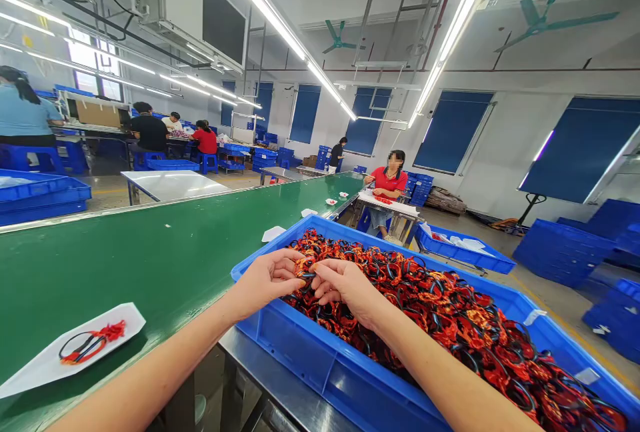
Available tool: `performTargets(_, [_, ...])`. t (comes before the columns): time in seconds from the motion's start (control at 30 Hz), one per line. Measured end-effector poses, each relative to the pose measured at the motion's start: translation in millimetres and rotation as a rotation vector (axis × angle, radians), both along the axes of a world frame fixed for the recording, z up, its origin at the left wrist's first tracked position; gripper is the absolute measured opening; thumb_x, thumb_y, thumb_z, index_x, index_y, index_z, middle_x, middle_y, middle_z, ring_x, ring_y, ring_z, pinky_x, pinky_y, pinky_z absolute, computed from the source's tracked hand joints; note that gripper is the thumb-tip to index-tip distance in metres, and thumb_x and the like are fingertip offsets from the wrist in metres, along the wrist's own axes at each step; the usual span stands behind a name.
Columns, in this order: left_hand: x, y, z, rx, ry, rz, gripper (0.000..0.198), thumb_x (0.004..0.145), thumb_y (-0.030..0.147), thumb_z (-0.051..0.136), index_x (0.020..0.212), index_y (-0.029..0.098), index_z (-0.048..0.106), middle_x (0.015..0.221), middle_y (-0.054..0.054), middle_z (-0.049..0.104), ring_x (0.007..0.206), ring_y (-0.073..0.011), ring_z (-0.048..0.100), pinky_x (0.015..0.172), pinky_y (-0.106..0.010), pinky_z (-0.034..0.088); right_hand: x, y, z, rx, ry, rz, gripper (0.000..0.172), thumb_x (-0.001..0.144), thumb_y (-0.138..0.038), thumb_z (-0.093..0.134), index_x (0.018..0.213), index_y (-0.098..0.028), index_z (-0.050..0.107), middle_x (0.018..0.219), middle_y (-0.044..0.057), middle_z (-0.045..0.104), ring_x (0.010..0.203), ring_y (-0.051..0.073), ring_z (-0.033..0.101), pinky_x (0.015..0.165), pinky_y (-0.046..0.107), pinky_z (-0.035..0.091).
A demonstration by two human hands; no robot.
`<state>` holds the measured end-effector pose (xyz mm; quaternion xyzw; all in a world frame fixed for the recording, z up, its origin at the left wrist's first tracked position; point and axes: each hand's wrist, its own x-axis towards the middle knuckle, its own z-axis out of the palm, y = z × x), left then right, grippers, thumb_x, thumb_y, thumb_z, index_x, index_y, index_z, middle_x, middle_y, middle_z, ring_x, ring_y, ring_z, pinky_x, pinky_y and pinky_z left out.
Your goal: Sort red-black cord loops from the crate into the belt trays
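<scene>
Over the near-left end of a blue crate (350, 359), my left hand (265, 283) and my right hand (353, 292) meet fingertip to fingertip. Both are closed in a pinch on a red-orange and black cord bracelet (305, 267), partly hidden by the fingers. Beneath and beyond them, the crate is heaped with many similar tangled cord bracelets (430, 305). To my left, a white paper sleeve (45, 369) lies on the green conveyor belt (185, 265), with a bracelet (93, 344) with a red tassel on top of it.
Farther along the belt lie several smaller white papers (273, 234). A seated co-worker in red (390, 182) is at a small table beyond the crate. Stacked blue crates (560, 252) stand at right, with a low blue tray (465, 249) on the crate's far side.
</scene>
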<state>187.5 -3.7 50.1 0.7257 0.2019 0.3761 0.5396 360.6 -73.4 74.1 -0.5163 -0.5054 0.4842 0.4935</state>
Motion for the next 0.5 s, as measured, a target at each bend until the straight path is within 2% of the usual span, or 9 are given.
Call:
performTargets(0.17, [0.3, 0.1, -0.5, 0.003, 0.033, 0.012, 0.038, 0.071, 0.028, 0.068, 0.105, 0.017, 0.056, 0.078, 0.000, 0.062, 0.066, -0.0107, 0.059, 0.062, -0.025, 0.050, -0.8, -0.2, -0.8, -0.009, 0.005, 0.005, 0.038, 0.069, -0.050, 0.069, 0.081, -0.014, 0.064, 0.065, 0.001, 0.064, 0.050, 0.007, 0.058, 0.048, 0.018, 0.049])
performTargets(0.37, [0.9, 0.1, -0.4, -0.006, 0.043, 0.001, 0.039, 0.072, 0.028, 0.068, 0.108, 0.017, 0.057, 0.074, 0.001, 0.062, 0.067, -0.0110, 0.059, 0.065, -0.025, 0.049, 0.2, -1.1, 0.2, 0.011, 0.013, -0.001, 0.040, 0.071, -0.053, 0.067, 0.069, -0.013, 0.060, 0.062, 0.002, 0.063, 0.047, 0.007, 0.057, 0.047, 0.018, 0.049])
performTargets(0.5, [2.2, 1.5, 0.8, -0.010, 0.070, -0.002, 0.039, 0.072, 0.030, 0.067, 0.109, 0.017, 0.058, 0.072, 0.002, 0.060, 0.062, -0.0098, 0.057, 0.058, -0.023, 0.046, 1.9, 0.5, 0.0, 0.003, 0.054, -0.010, 0.043, 0.073, -0.055, 0.064, 0.073, -0.013, 0.060, 0.059, 0.003, 0.063, 0.045, 0.008, 0.056, 0.045, 0.018, 0.048])
